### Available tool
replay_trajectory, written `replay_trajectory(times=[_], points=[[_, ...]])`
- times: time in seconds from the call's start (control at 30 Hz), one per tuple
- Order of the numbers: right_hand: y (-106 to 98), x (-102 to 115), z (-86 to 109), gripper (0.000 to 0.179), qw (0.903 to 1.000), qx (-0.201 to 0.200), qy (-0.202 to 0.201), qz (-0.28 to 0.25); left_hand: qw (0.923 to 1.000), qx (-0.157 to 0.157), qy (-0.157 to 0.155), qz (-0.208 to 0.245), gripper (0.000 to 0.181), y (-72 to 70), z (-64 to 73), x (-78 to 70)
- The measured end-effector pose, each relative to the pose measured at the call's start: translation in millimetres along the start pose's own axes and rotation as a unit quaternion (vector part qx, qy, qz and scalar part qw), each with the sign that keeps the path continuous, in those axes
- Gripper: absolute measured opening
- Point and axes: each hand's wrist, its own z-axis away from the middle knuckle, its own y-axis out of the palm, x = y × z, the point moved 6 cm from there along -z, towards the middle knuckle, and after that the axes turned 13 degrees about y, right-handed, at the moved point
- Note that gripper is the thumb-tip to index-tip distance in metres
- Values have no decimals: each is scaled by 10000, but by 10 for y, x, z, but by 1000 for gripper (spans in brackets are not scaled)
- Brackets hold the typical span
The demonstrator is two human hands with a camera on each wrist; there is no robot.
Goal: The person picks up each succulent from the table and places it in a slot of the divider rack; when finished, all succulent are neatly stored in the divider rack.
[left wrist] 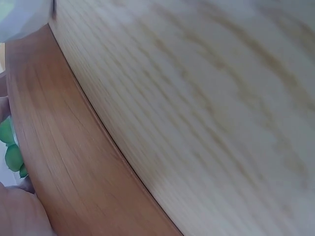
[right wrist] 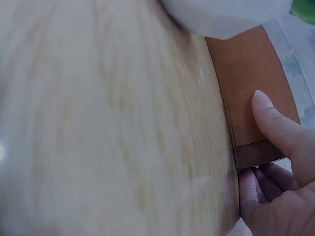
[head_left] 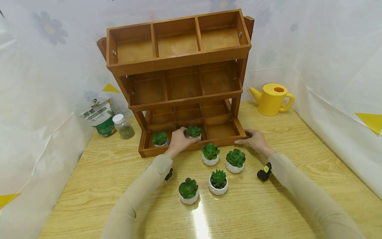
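Observation:
My left hand (head_left: pixel 180 142) pinches a potted succulent (head_left: pixel 194 131) in the middle front compartment of the bottom tier of a wooden plant stand (head_left: pixel 191 145). In the left wrist view, only some green leaves (left wrist: pixel 14 156) and part of that hand show past the stand's front board. With the thumb on the front board and the fingers bent round the end, my right hand (head_left: pixel 254 142) grips the stand's lower right corner. Another succulent (head_left: pixel 160 138) sits in the left front compartment. Several more succulents in white pots, among them one nearby (head_left: pixel 210 154), stand on the table before the stand.
A yellow watering can (head_left: pixel 271 100) stands to the right of the plant stand. On the left are a clipped pouch (head_left: pixel 102 118) and a white-lidded jar (head_left: pixel 123 127). Pale patterned sheets (head_left: pixel 38 76) hang round the wooden table (head_left: pixel 98 166).

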Motion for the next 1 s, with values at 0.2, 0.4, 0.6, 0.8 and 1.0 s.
replay_trajectory(times=[0.2, 0.4, 0.6, 0.8, 1.0], points=[[-4, 9, -7, 88, 10000, -21, -64, -10, 9999, -85, -120, 68, 72, -23, 15, 9], [-5, 12, -12, 90, 10000, 12, -55, 39, 9997, -131, -150, 146, 72, -29, 18, 12], [-10, 18, -10, 90, 10000, 94, -22, 13, 9995, -222, -141, 189, 72, -24, 17, 19], [-4, 14, -10, 91, 9999, 146, -13, -34, 9994, -282, -31, 181, 71, -25, 19, 6], [12, 1, -34, 93, 9999, 160, 9, 28, 9991, -308, -143, 245, 70, -43, 37, 19]])
